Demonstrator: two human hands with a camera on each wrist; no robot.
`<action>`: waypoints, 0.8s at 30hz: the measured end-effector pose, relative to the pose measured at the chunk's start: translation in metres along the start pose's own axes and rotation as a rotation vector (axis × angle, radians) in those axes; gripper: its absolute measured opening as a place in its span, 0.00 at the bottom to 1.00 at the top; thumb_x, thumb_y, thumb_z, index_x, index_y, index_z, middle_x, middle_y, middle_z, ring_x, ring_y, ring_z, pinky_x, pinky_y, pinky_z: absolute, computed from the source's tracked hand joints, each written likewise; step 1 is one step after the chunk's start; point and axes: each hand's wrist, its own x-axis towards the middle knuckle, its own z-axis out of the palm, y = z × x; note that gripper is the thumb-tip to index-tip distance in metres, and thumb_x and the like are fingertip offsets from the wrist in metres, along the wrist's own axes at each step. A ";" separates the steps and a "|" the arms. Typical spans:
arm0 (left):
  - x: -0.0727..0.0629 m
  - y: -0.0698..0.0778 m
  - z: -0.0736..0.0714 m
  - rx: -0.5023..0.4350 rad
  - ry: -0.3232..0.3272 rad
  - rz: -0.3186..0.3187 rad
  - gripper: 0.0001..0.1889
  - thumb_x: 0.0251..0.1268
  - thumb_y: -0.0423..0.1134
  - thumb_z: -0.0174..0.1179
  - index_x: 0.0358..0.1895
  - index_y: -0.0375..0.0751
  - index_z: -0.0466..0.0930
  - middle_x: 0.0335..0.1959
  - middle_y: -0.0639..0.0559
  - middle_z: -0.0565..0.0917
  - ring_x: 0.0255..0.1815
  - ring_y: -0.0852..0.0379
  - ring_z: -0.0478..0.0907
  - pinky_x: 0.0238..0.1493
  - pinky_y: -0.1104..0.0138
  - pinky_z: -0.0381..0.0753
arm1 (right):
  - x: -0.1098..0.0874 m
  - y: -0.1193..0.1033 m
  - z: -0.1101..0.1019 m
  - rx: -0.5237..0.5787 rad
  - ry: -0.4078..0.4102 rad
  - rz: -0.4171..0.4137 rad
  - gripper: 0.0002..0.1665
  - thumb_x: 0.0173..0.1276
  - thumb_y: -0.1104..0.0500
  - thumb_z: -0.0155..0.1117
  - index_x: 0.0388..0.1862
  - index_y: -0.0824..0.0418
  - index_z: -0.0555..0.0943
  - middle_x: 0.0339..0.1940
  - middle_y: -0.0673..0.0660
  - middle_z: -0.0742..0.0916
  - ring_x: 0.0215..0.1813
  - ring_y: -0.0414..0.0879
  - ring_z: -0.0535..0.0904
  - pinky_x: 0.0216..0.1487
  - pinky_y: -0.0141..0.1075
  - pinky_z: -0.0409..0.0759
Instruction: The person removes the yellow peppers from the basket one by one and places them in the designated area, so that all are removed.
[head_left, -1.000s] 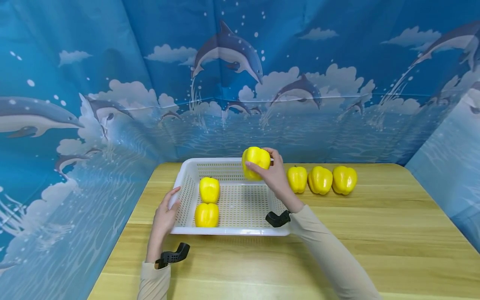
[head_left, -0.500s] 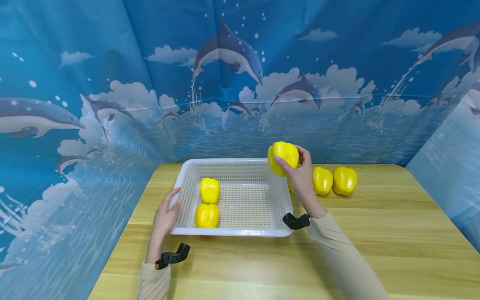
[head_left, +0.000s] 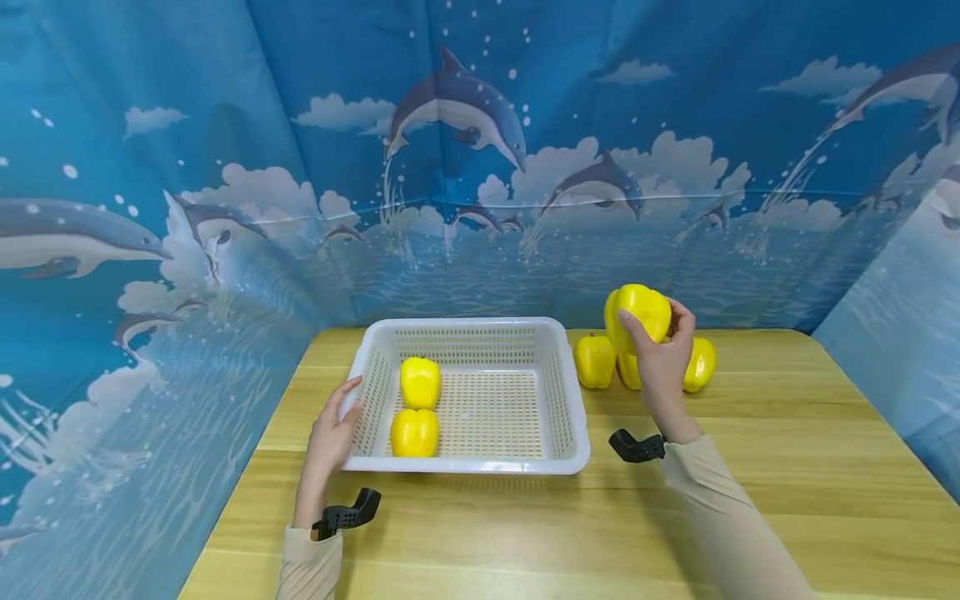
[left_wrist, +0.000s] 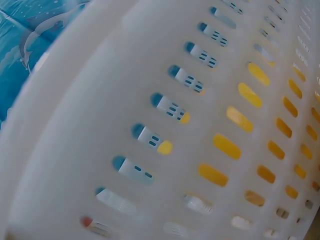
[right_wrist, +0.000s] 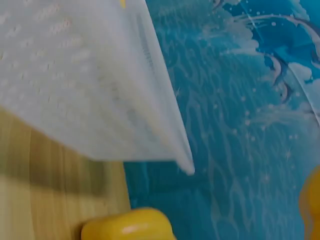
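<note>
Right hand [head_left: 664, 358] pinching yellow pepper [head_left: 641, 310] between thumb and fingers, held up over row of three peppers [head_left: 627, 372] on surface [head_left: 480, 533], right of white basket [head_left: 465, 465]; left hand [head_left: 328, 435] touching basket's left rim, cannot tell whether gripping; two more peppers [head_left: 415, 432] inside basket, along left side

Yellow peppers [head_left: 637, 303], white basket [head_left: 468, 467], blue dolphin-print backdrop [head_left: 480, 250], beige sleeves [head_left: 738, 521]; wrist devices [head_left: 637, 447], small here, look black.
</note>
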 end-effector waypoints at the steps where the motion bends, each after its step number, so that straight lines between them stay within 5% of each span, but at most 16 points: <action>1: 0.000 0.000 0.000 -0.006 -0.001 -0.004 0.23 0.76 0.41 0.44 0.71 0.58 0.59 0.66 0.36 0.66 0.49 0.40 0.75 0.41 0.54 0.76 | 0.002 0.001 -0.004 -0.012 0.011 0.006 0.40 0.56 0.53 0.74 0.63 0.53 0.64 0.53 0.51 0.69 0.52 0.44 0.66 0.47 0.36 0.70; 11: -0.002 0.000 0.001 -0.011 0.029 0.035 0.23 0.75 0.40 0.45 0.71 0.55 0.60 0.64 0.34 0.67 0.47 0.40 0.76 0.38 0.50 0.76 | 0.028 0.007 -0.053 -0.214 0.110 0.089 0.41 0.56 0.48 0.73 0.65 0.50 0.64 0.52 0.46 0.67 0.48 0.39 0.64 0.47 0.35 0.67; 17: -0.001 -0.001 0.000 -0.007 0.009 0.014 0.23 0.75 0.40 0.44 0.71 0.57 0.59 0.65 0.35 0.67 0.48 0.40 0.76 0.41 0.52 0.75 | 0.049 0.010 -0.088 -0.449 0.094 0.119 0.45 0.58 0.42 0.69 0.70 0.50 0.61 0.59 0.48 0.66 0.49 0.39 0.63 0.48 0.34 0.64; 24: 0.000 0.000 0.000 -0.007 0.004 0.008 0.23 0.76 0.40 0.43 0.71 0.58 0.59 0.65 0.36 0.67 0.48 0.41 0.76 0.39 0.54 0.76 | 0.066 0.017 -0.124 -0.618 0.035 0.178 0.51 0.61 0.39 0.63 0.76 0.53 0.53 0.71 0.58 0.62 0.59 0.50 0.64 0.48 0.34 0.67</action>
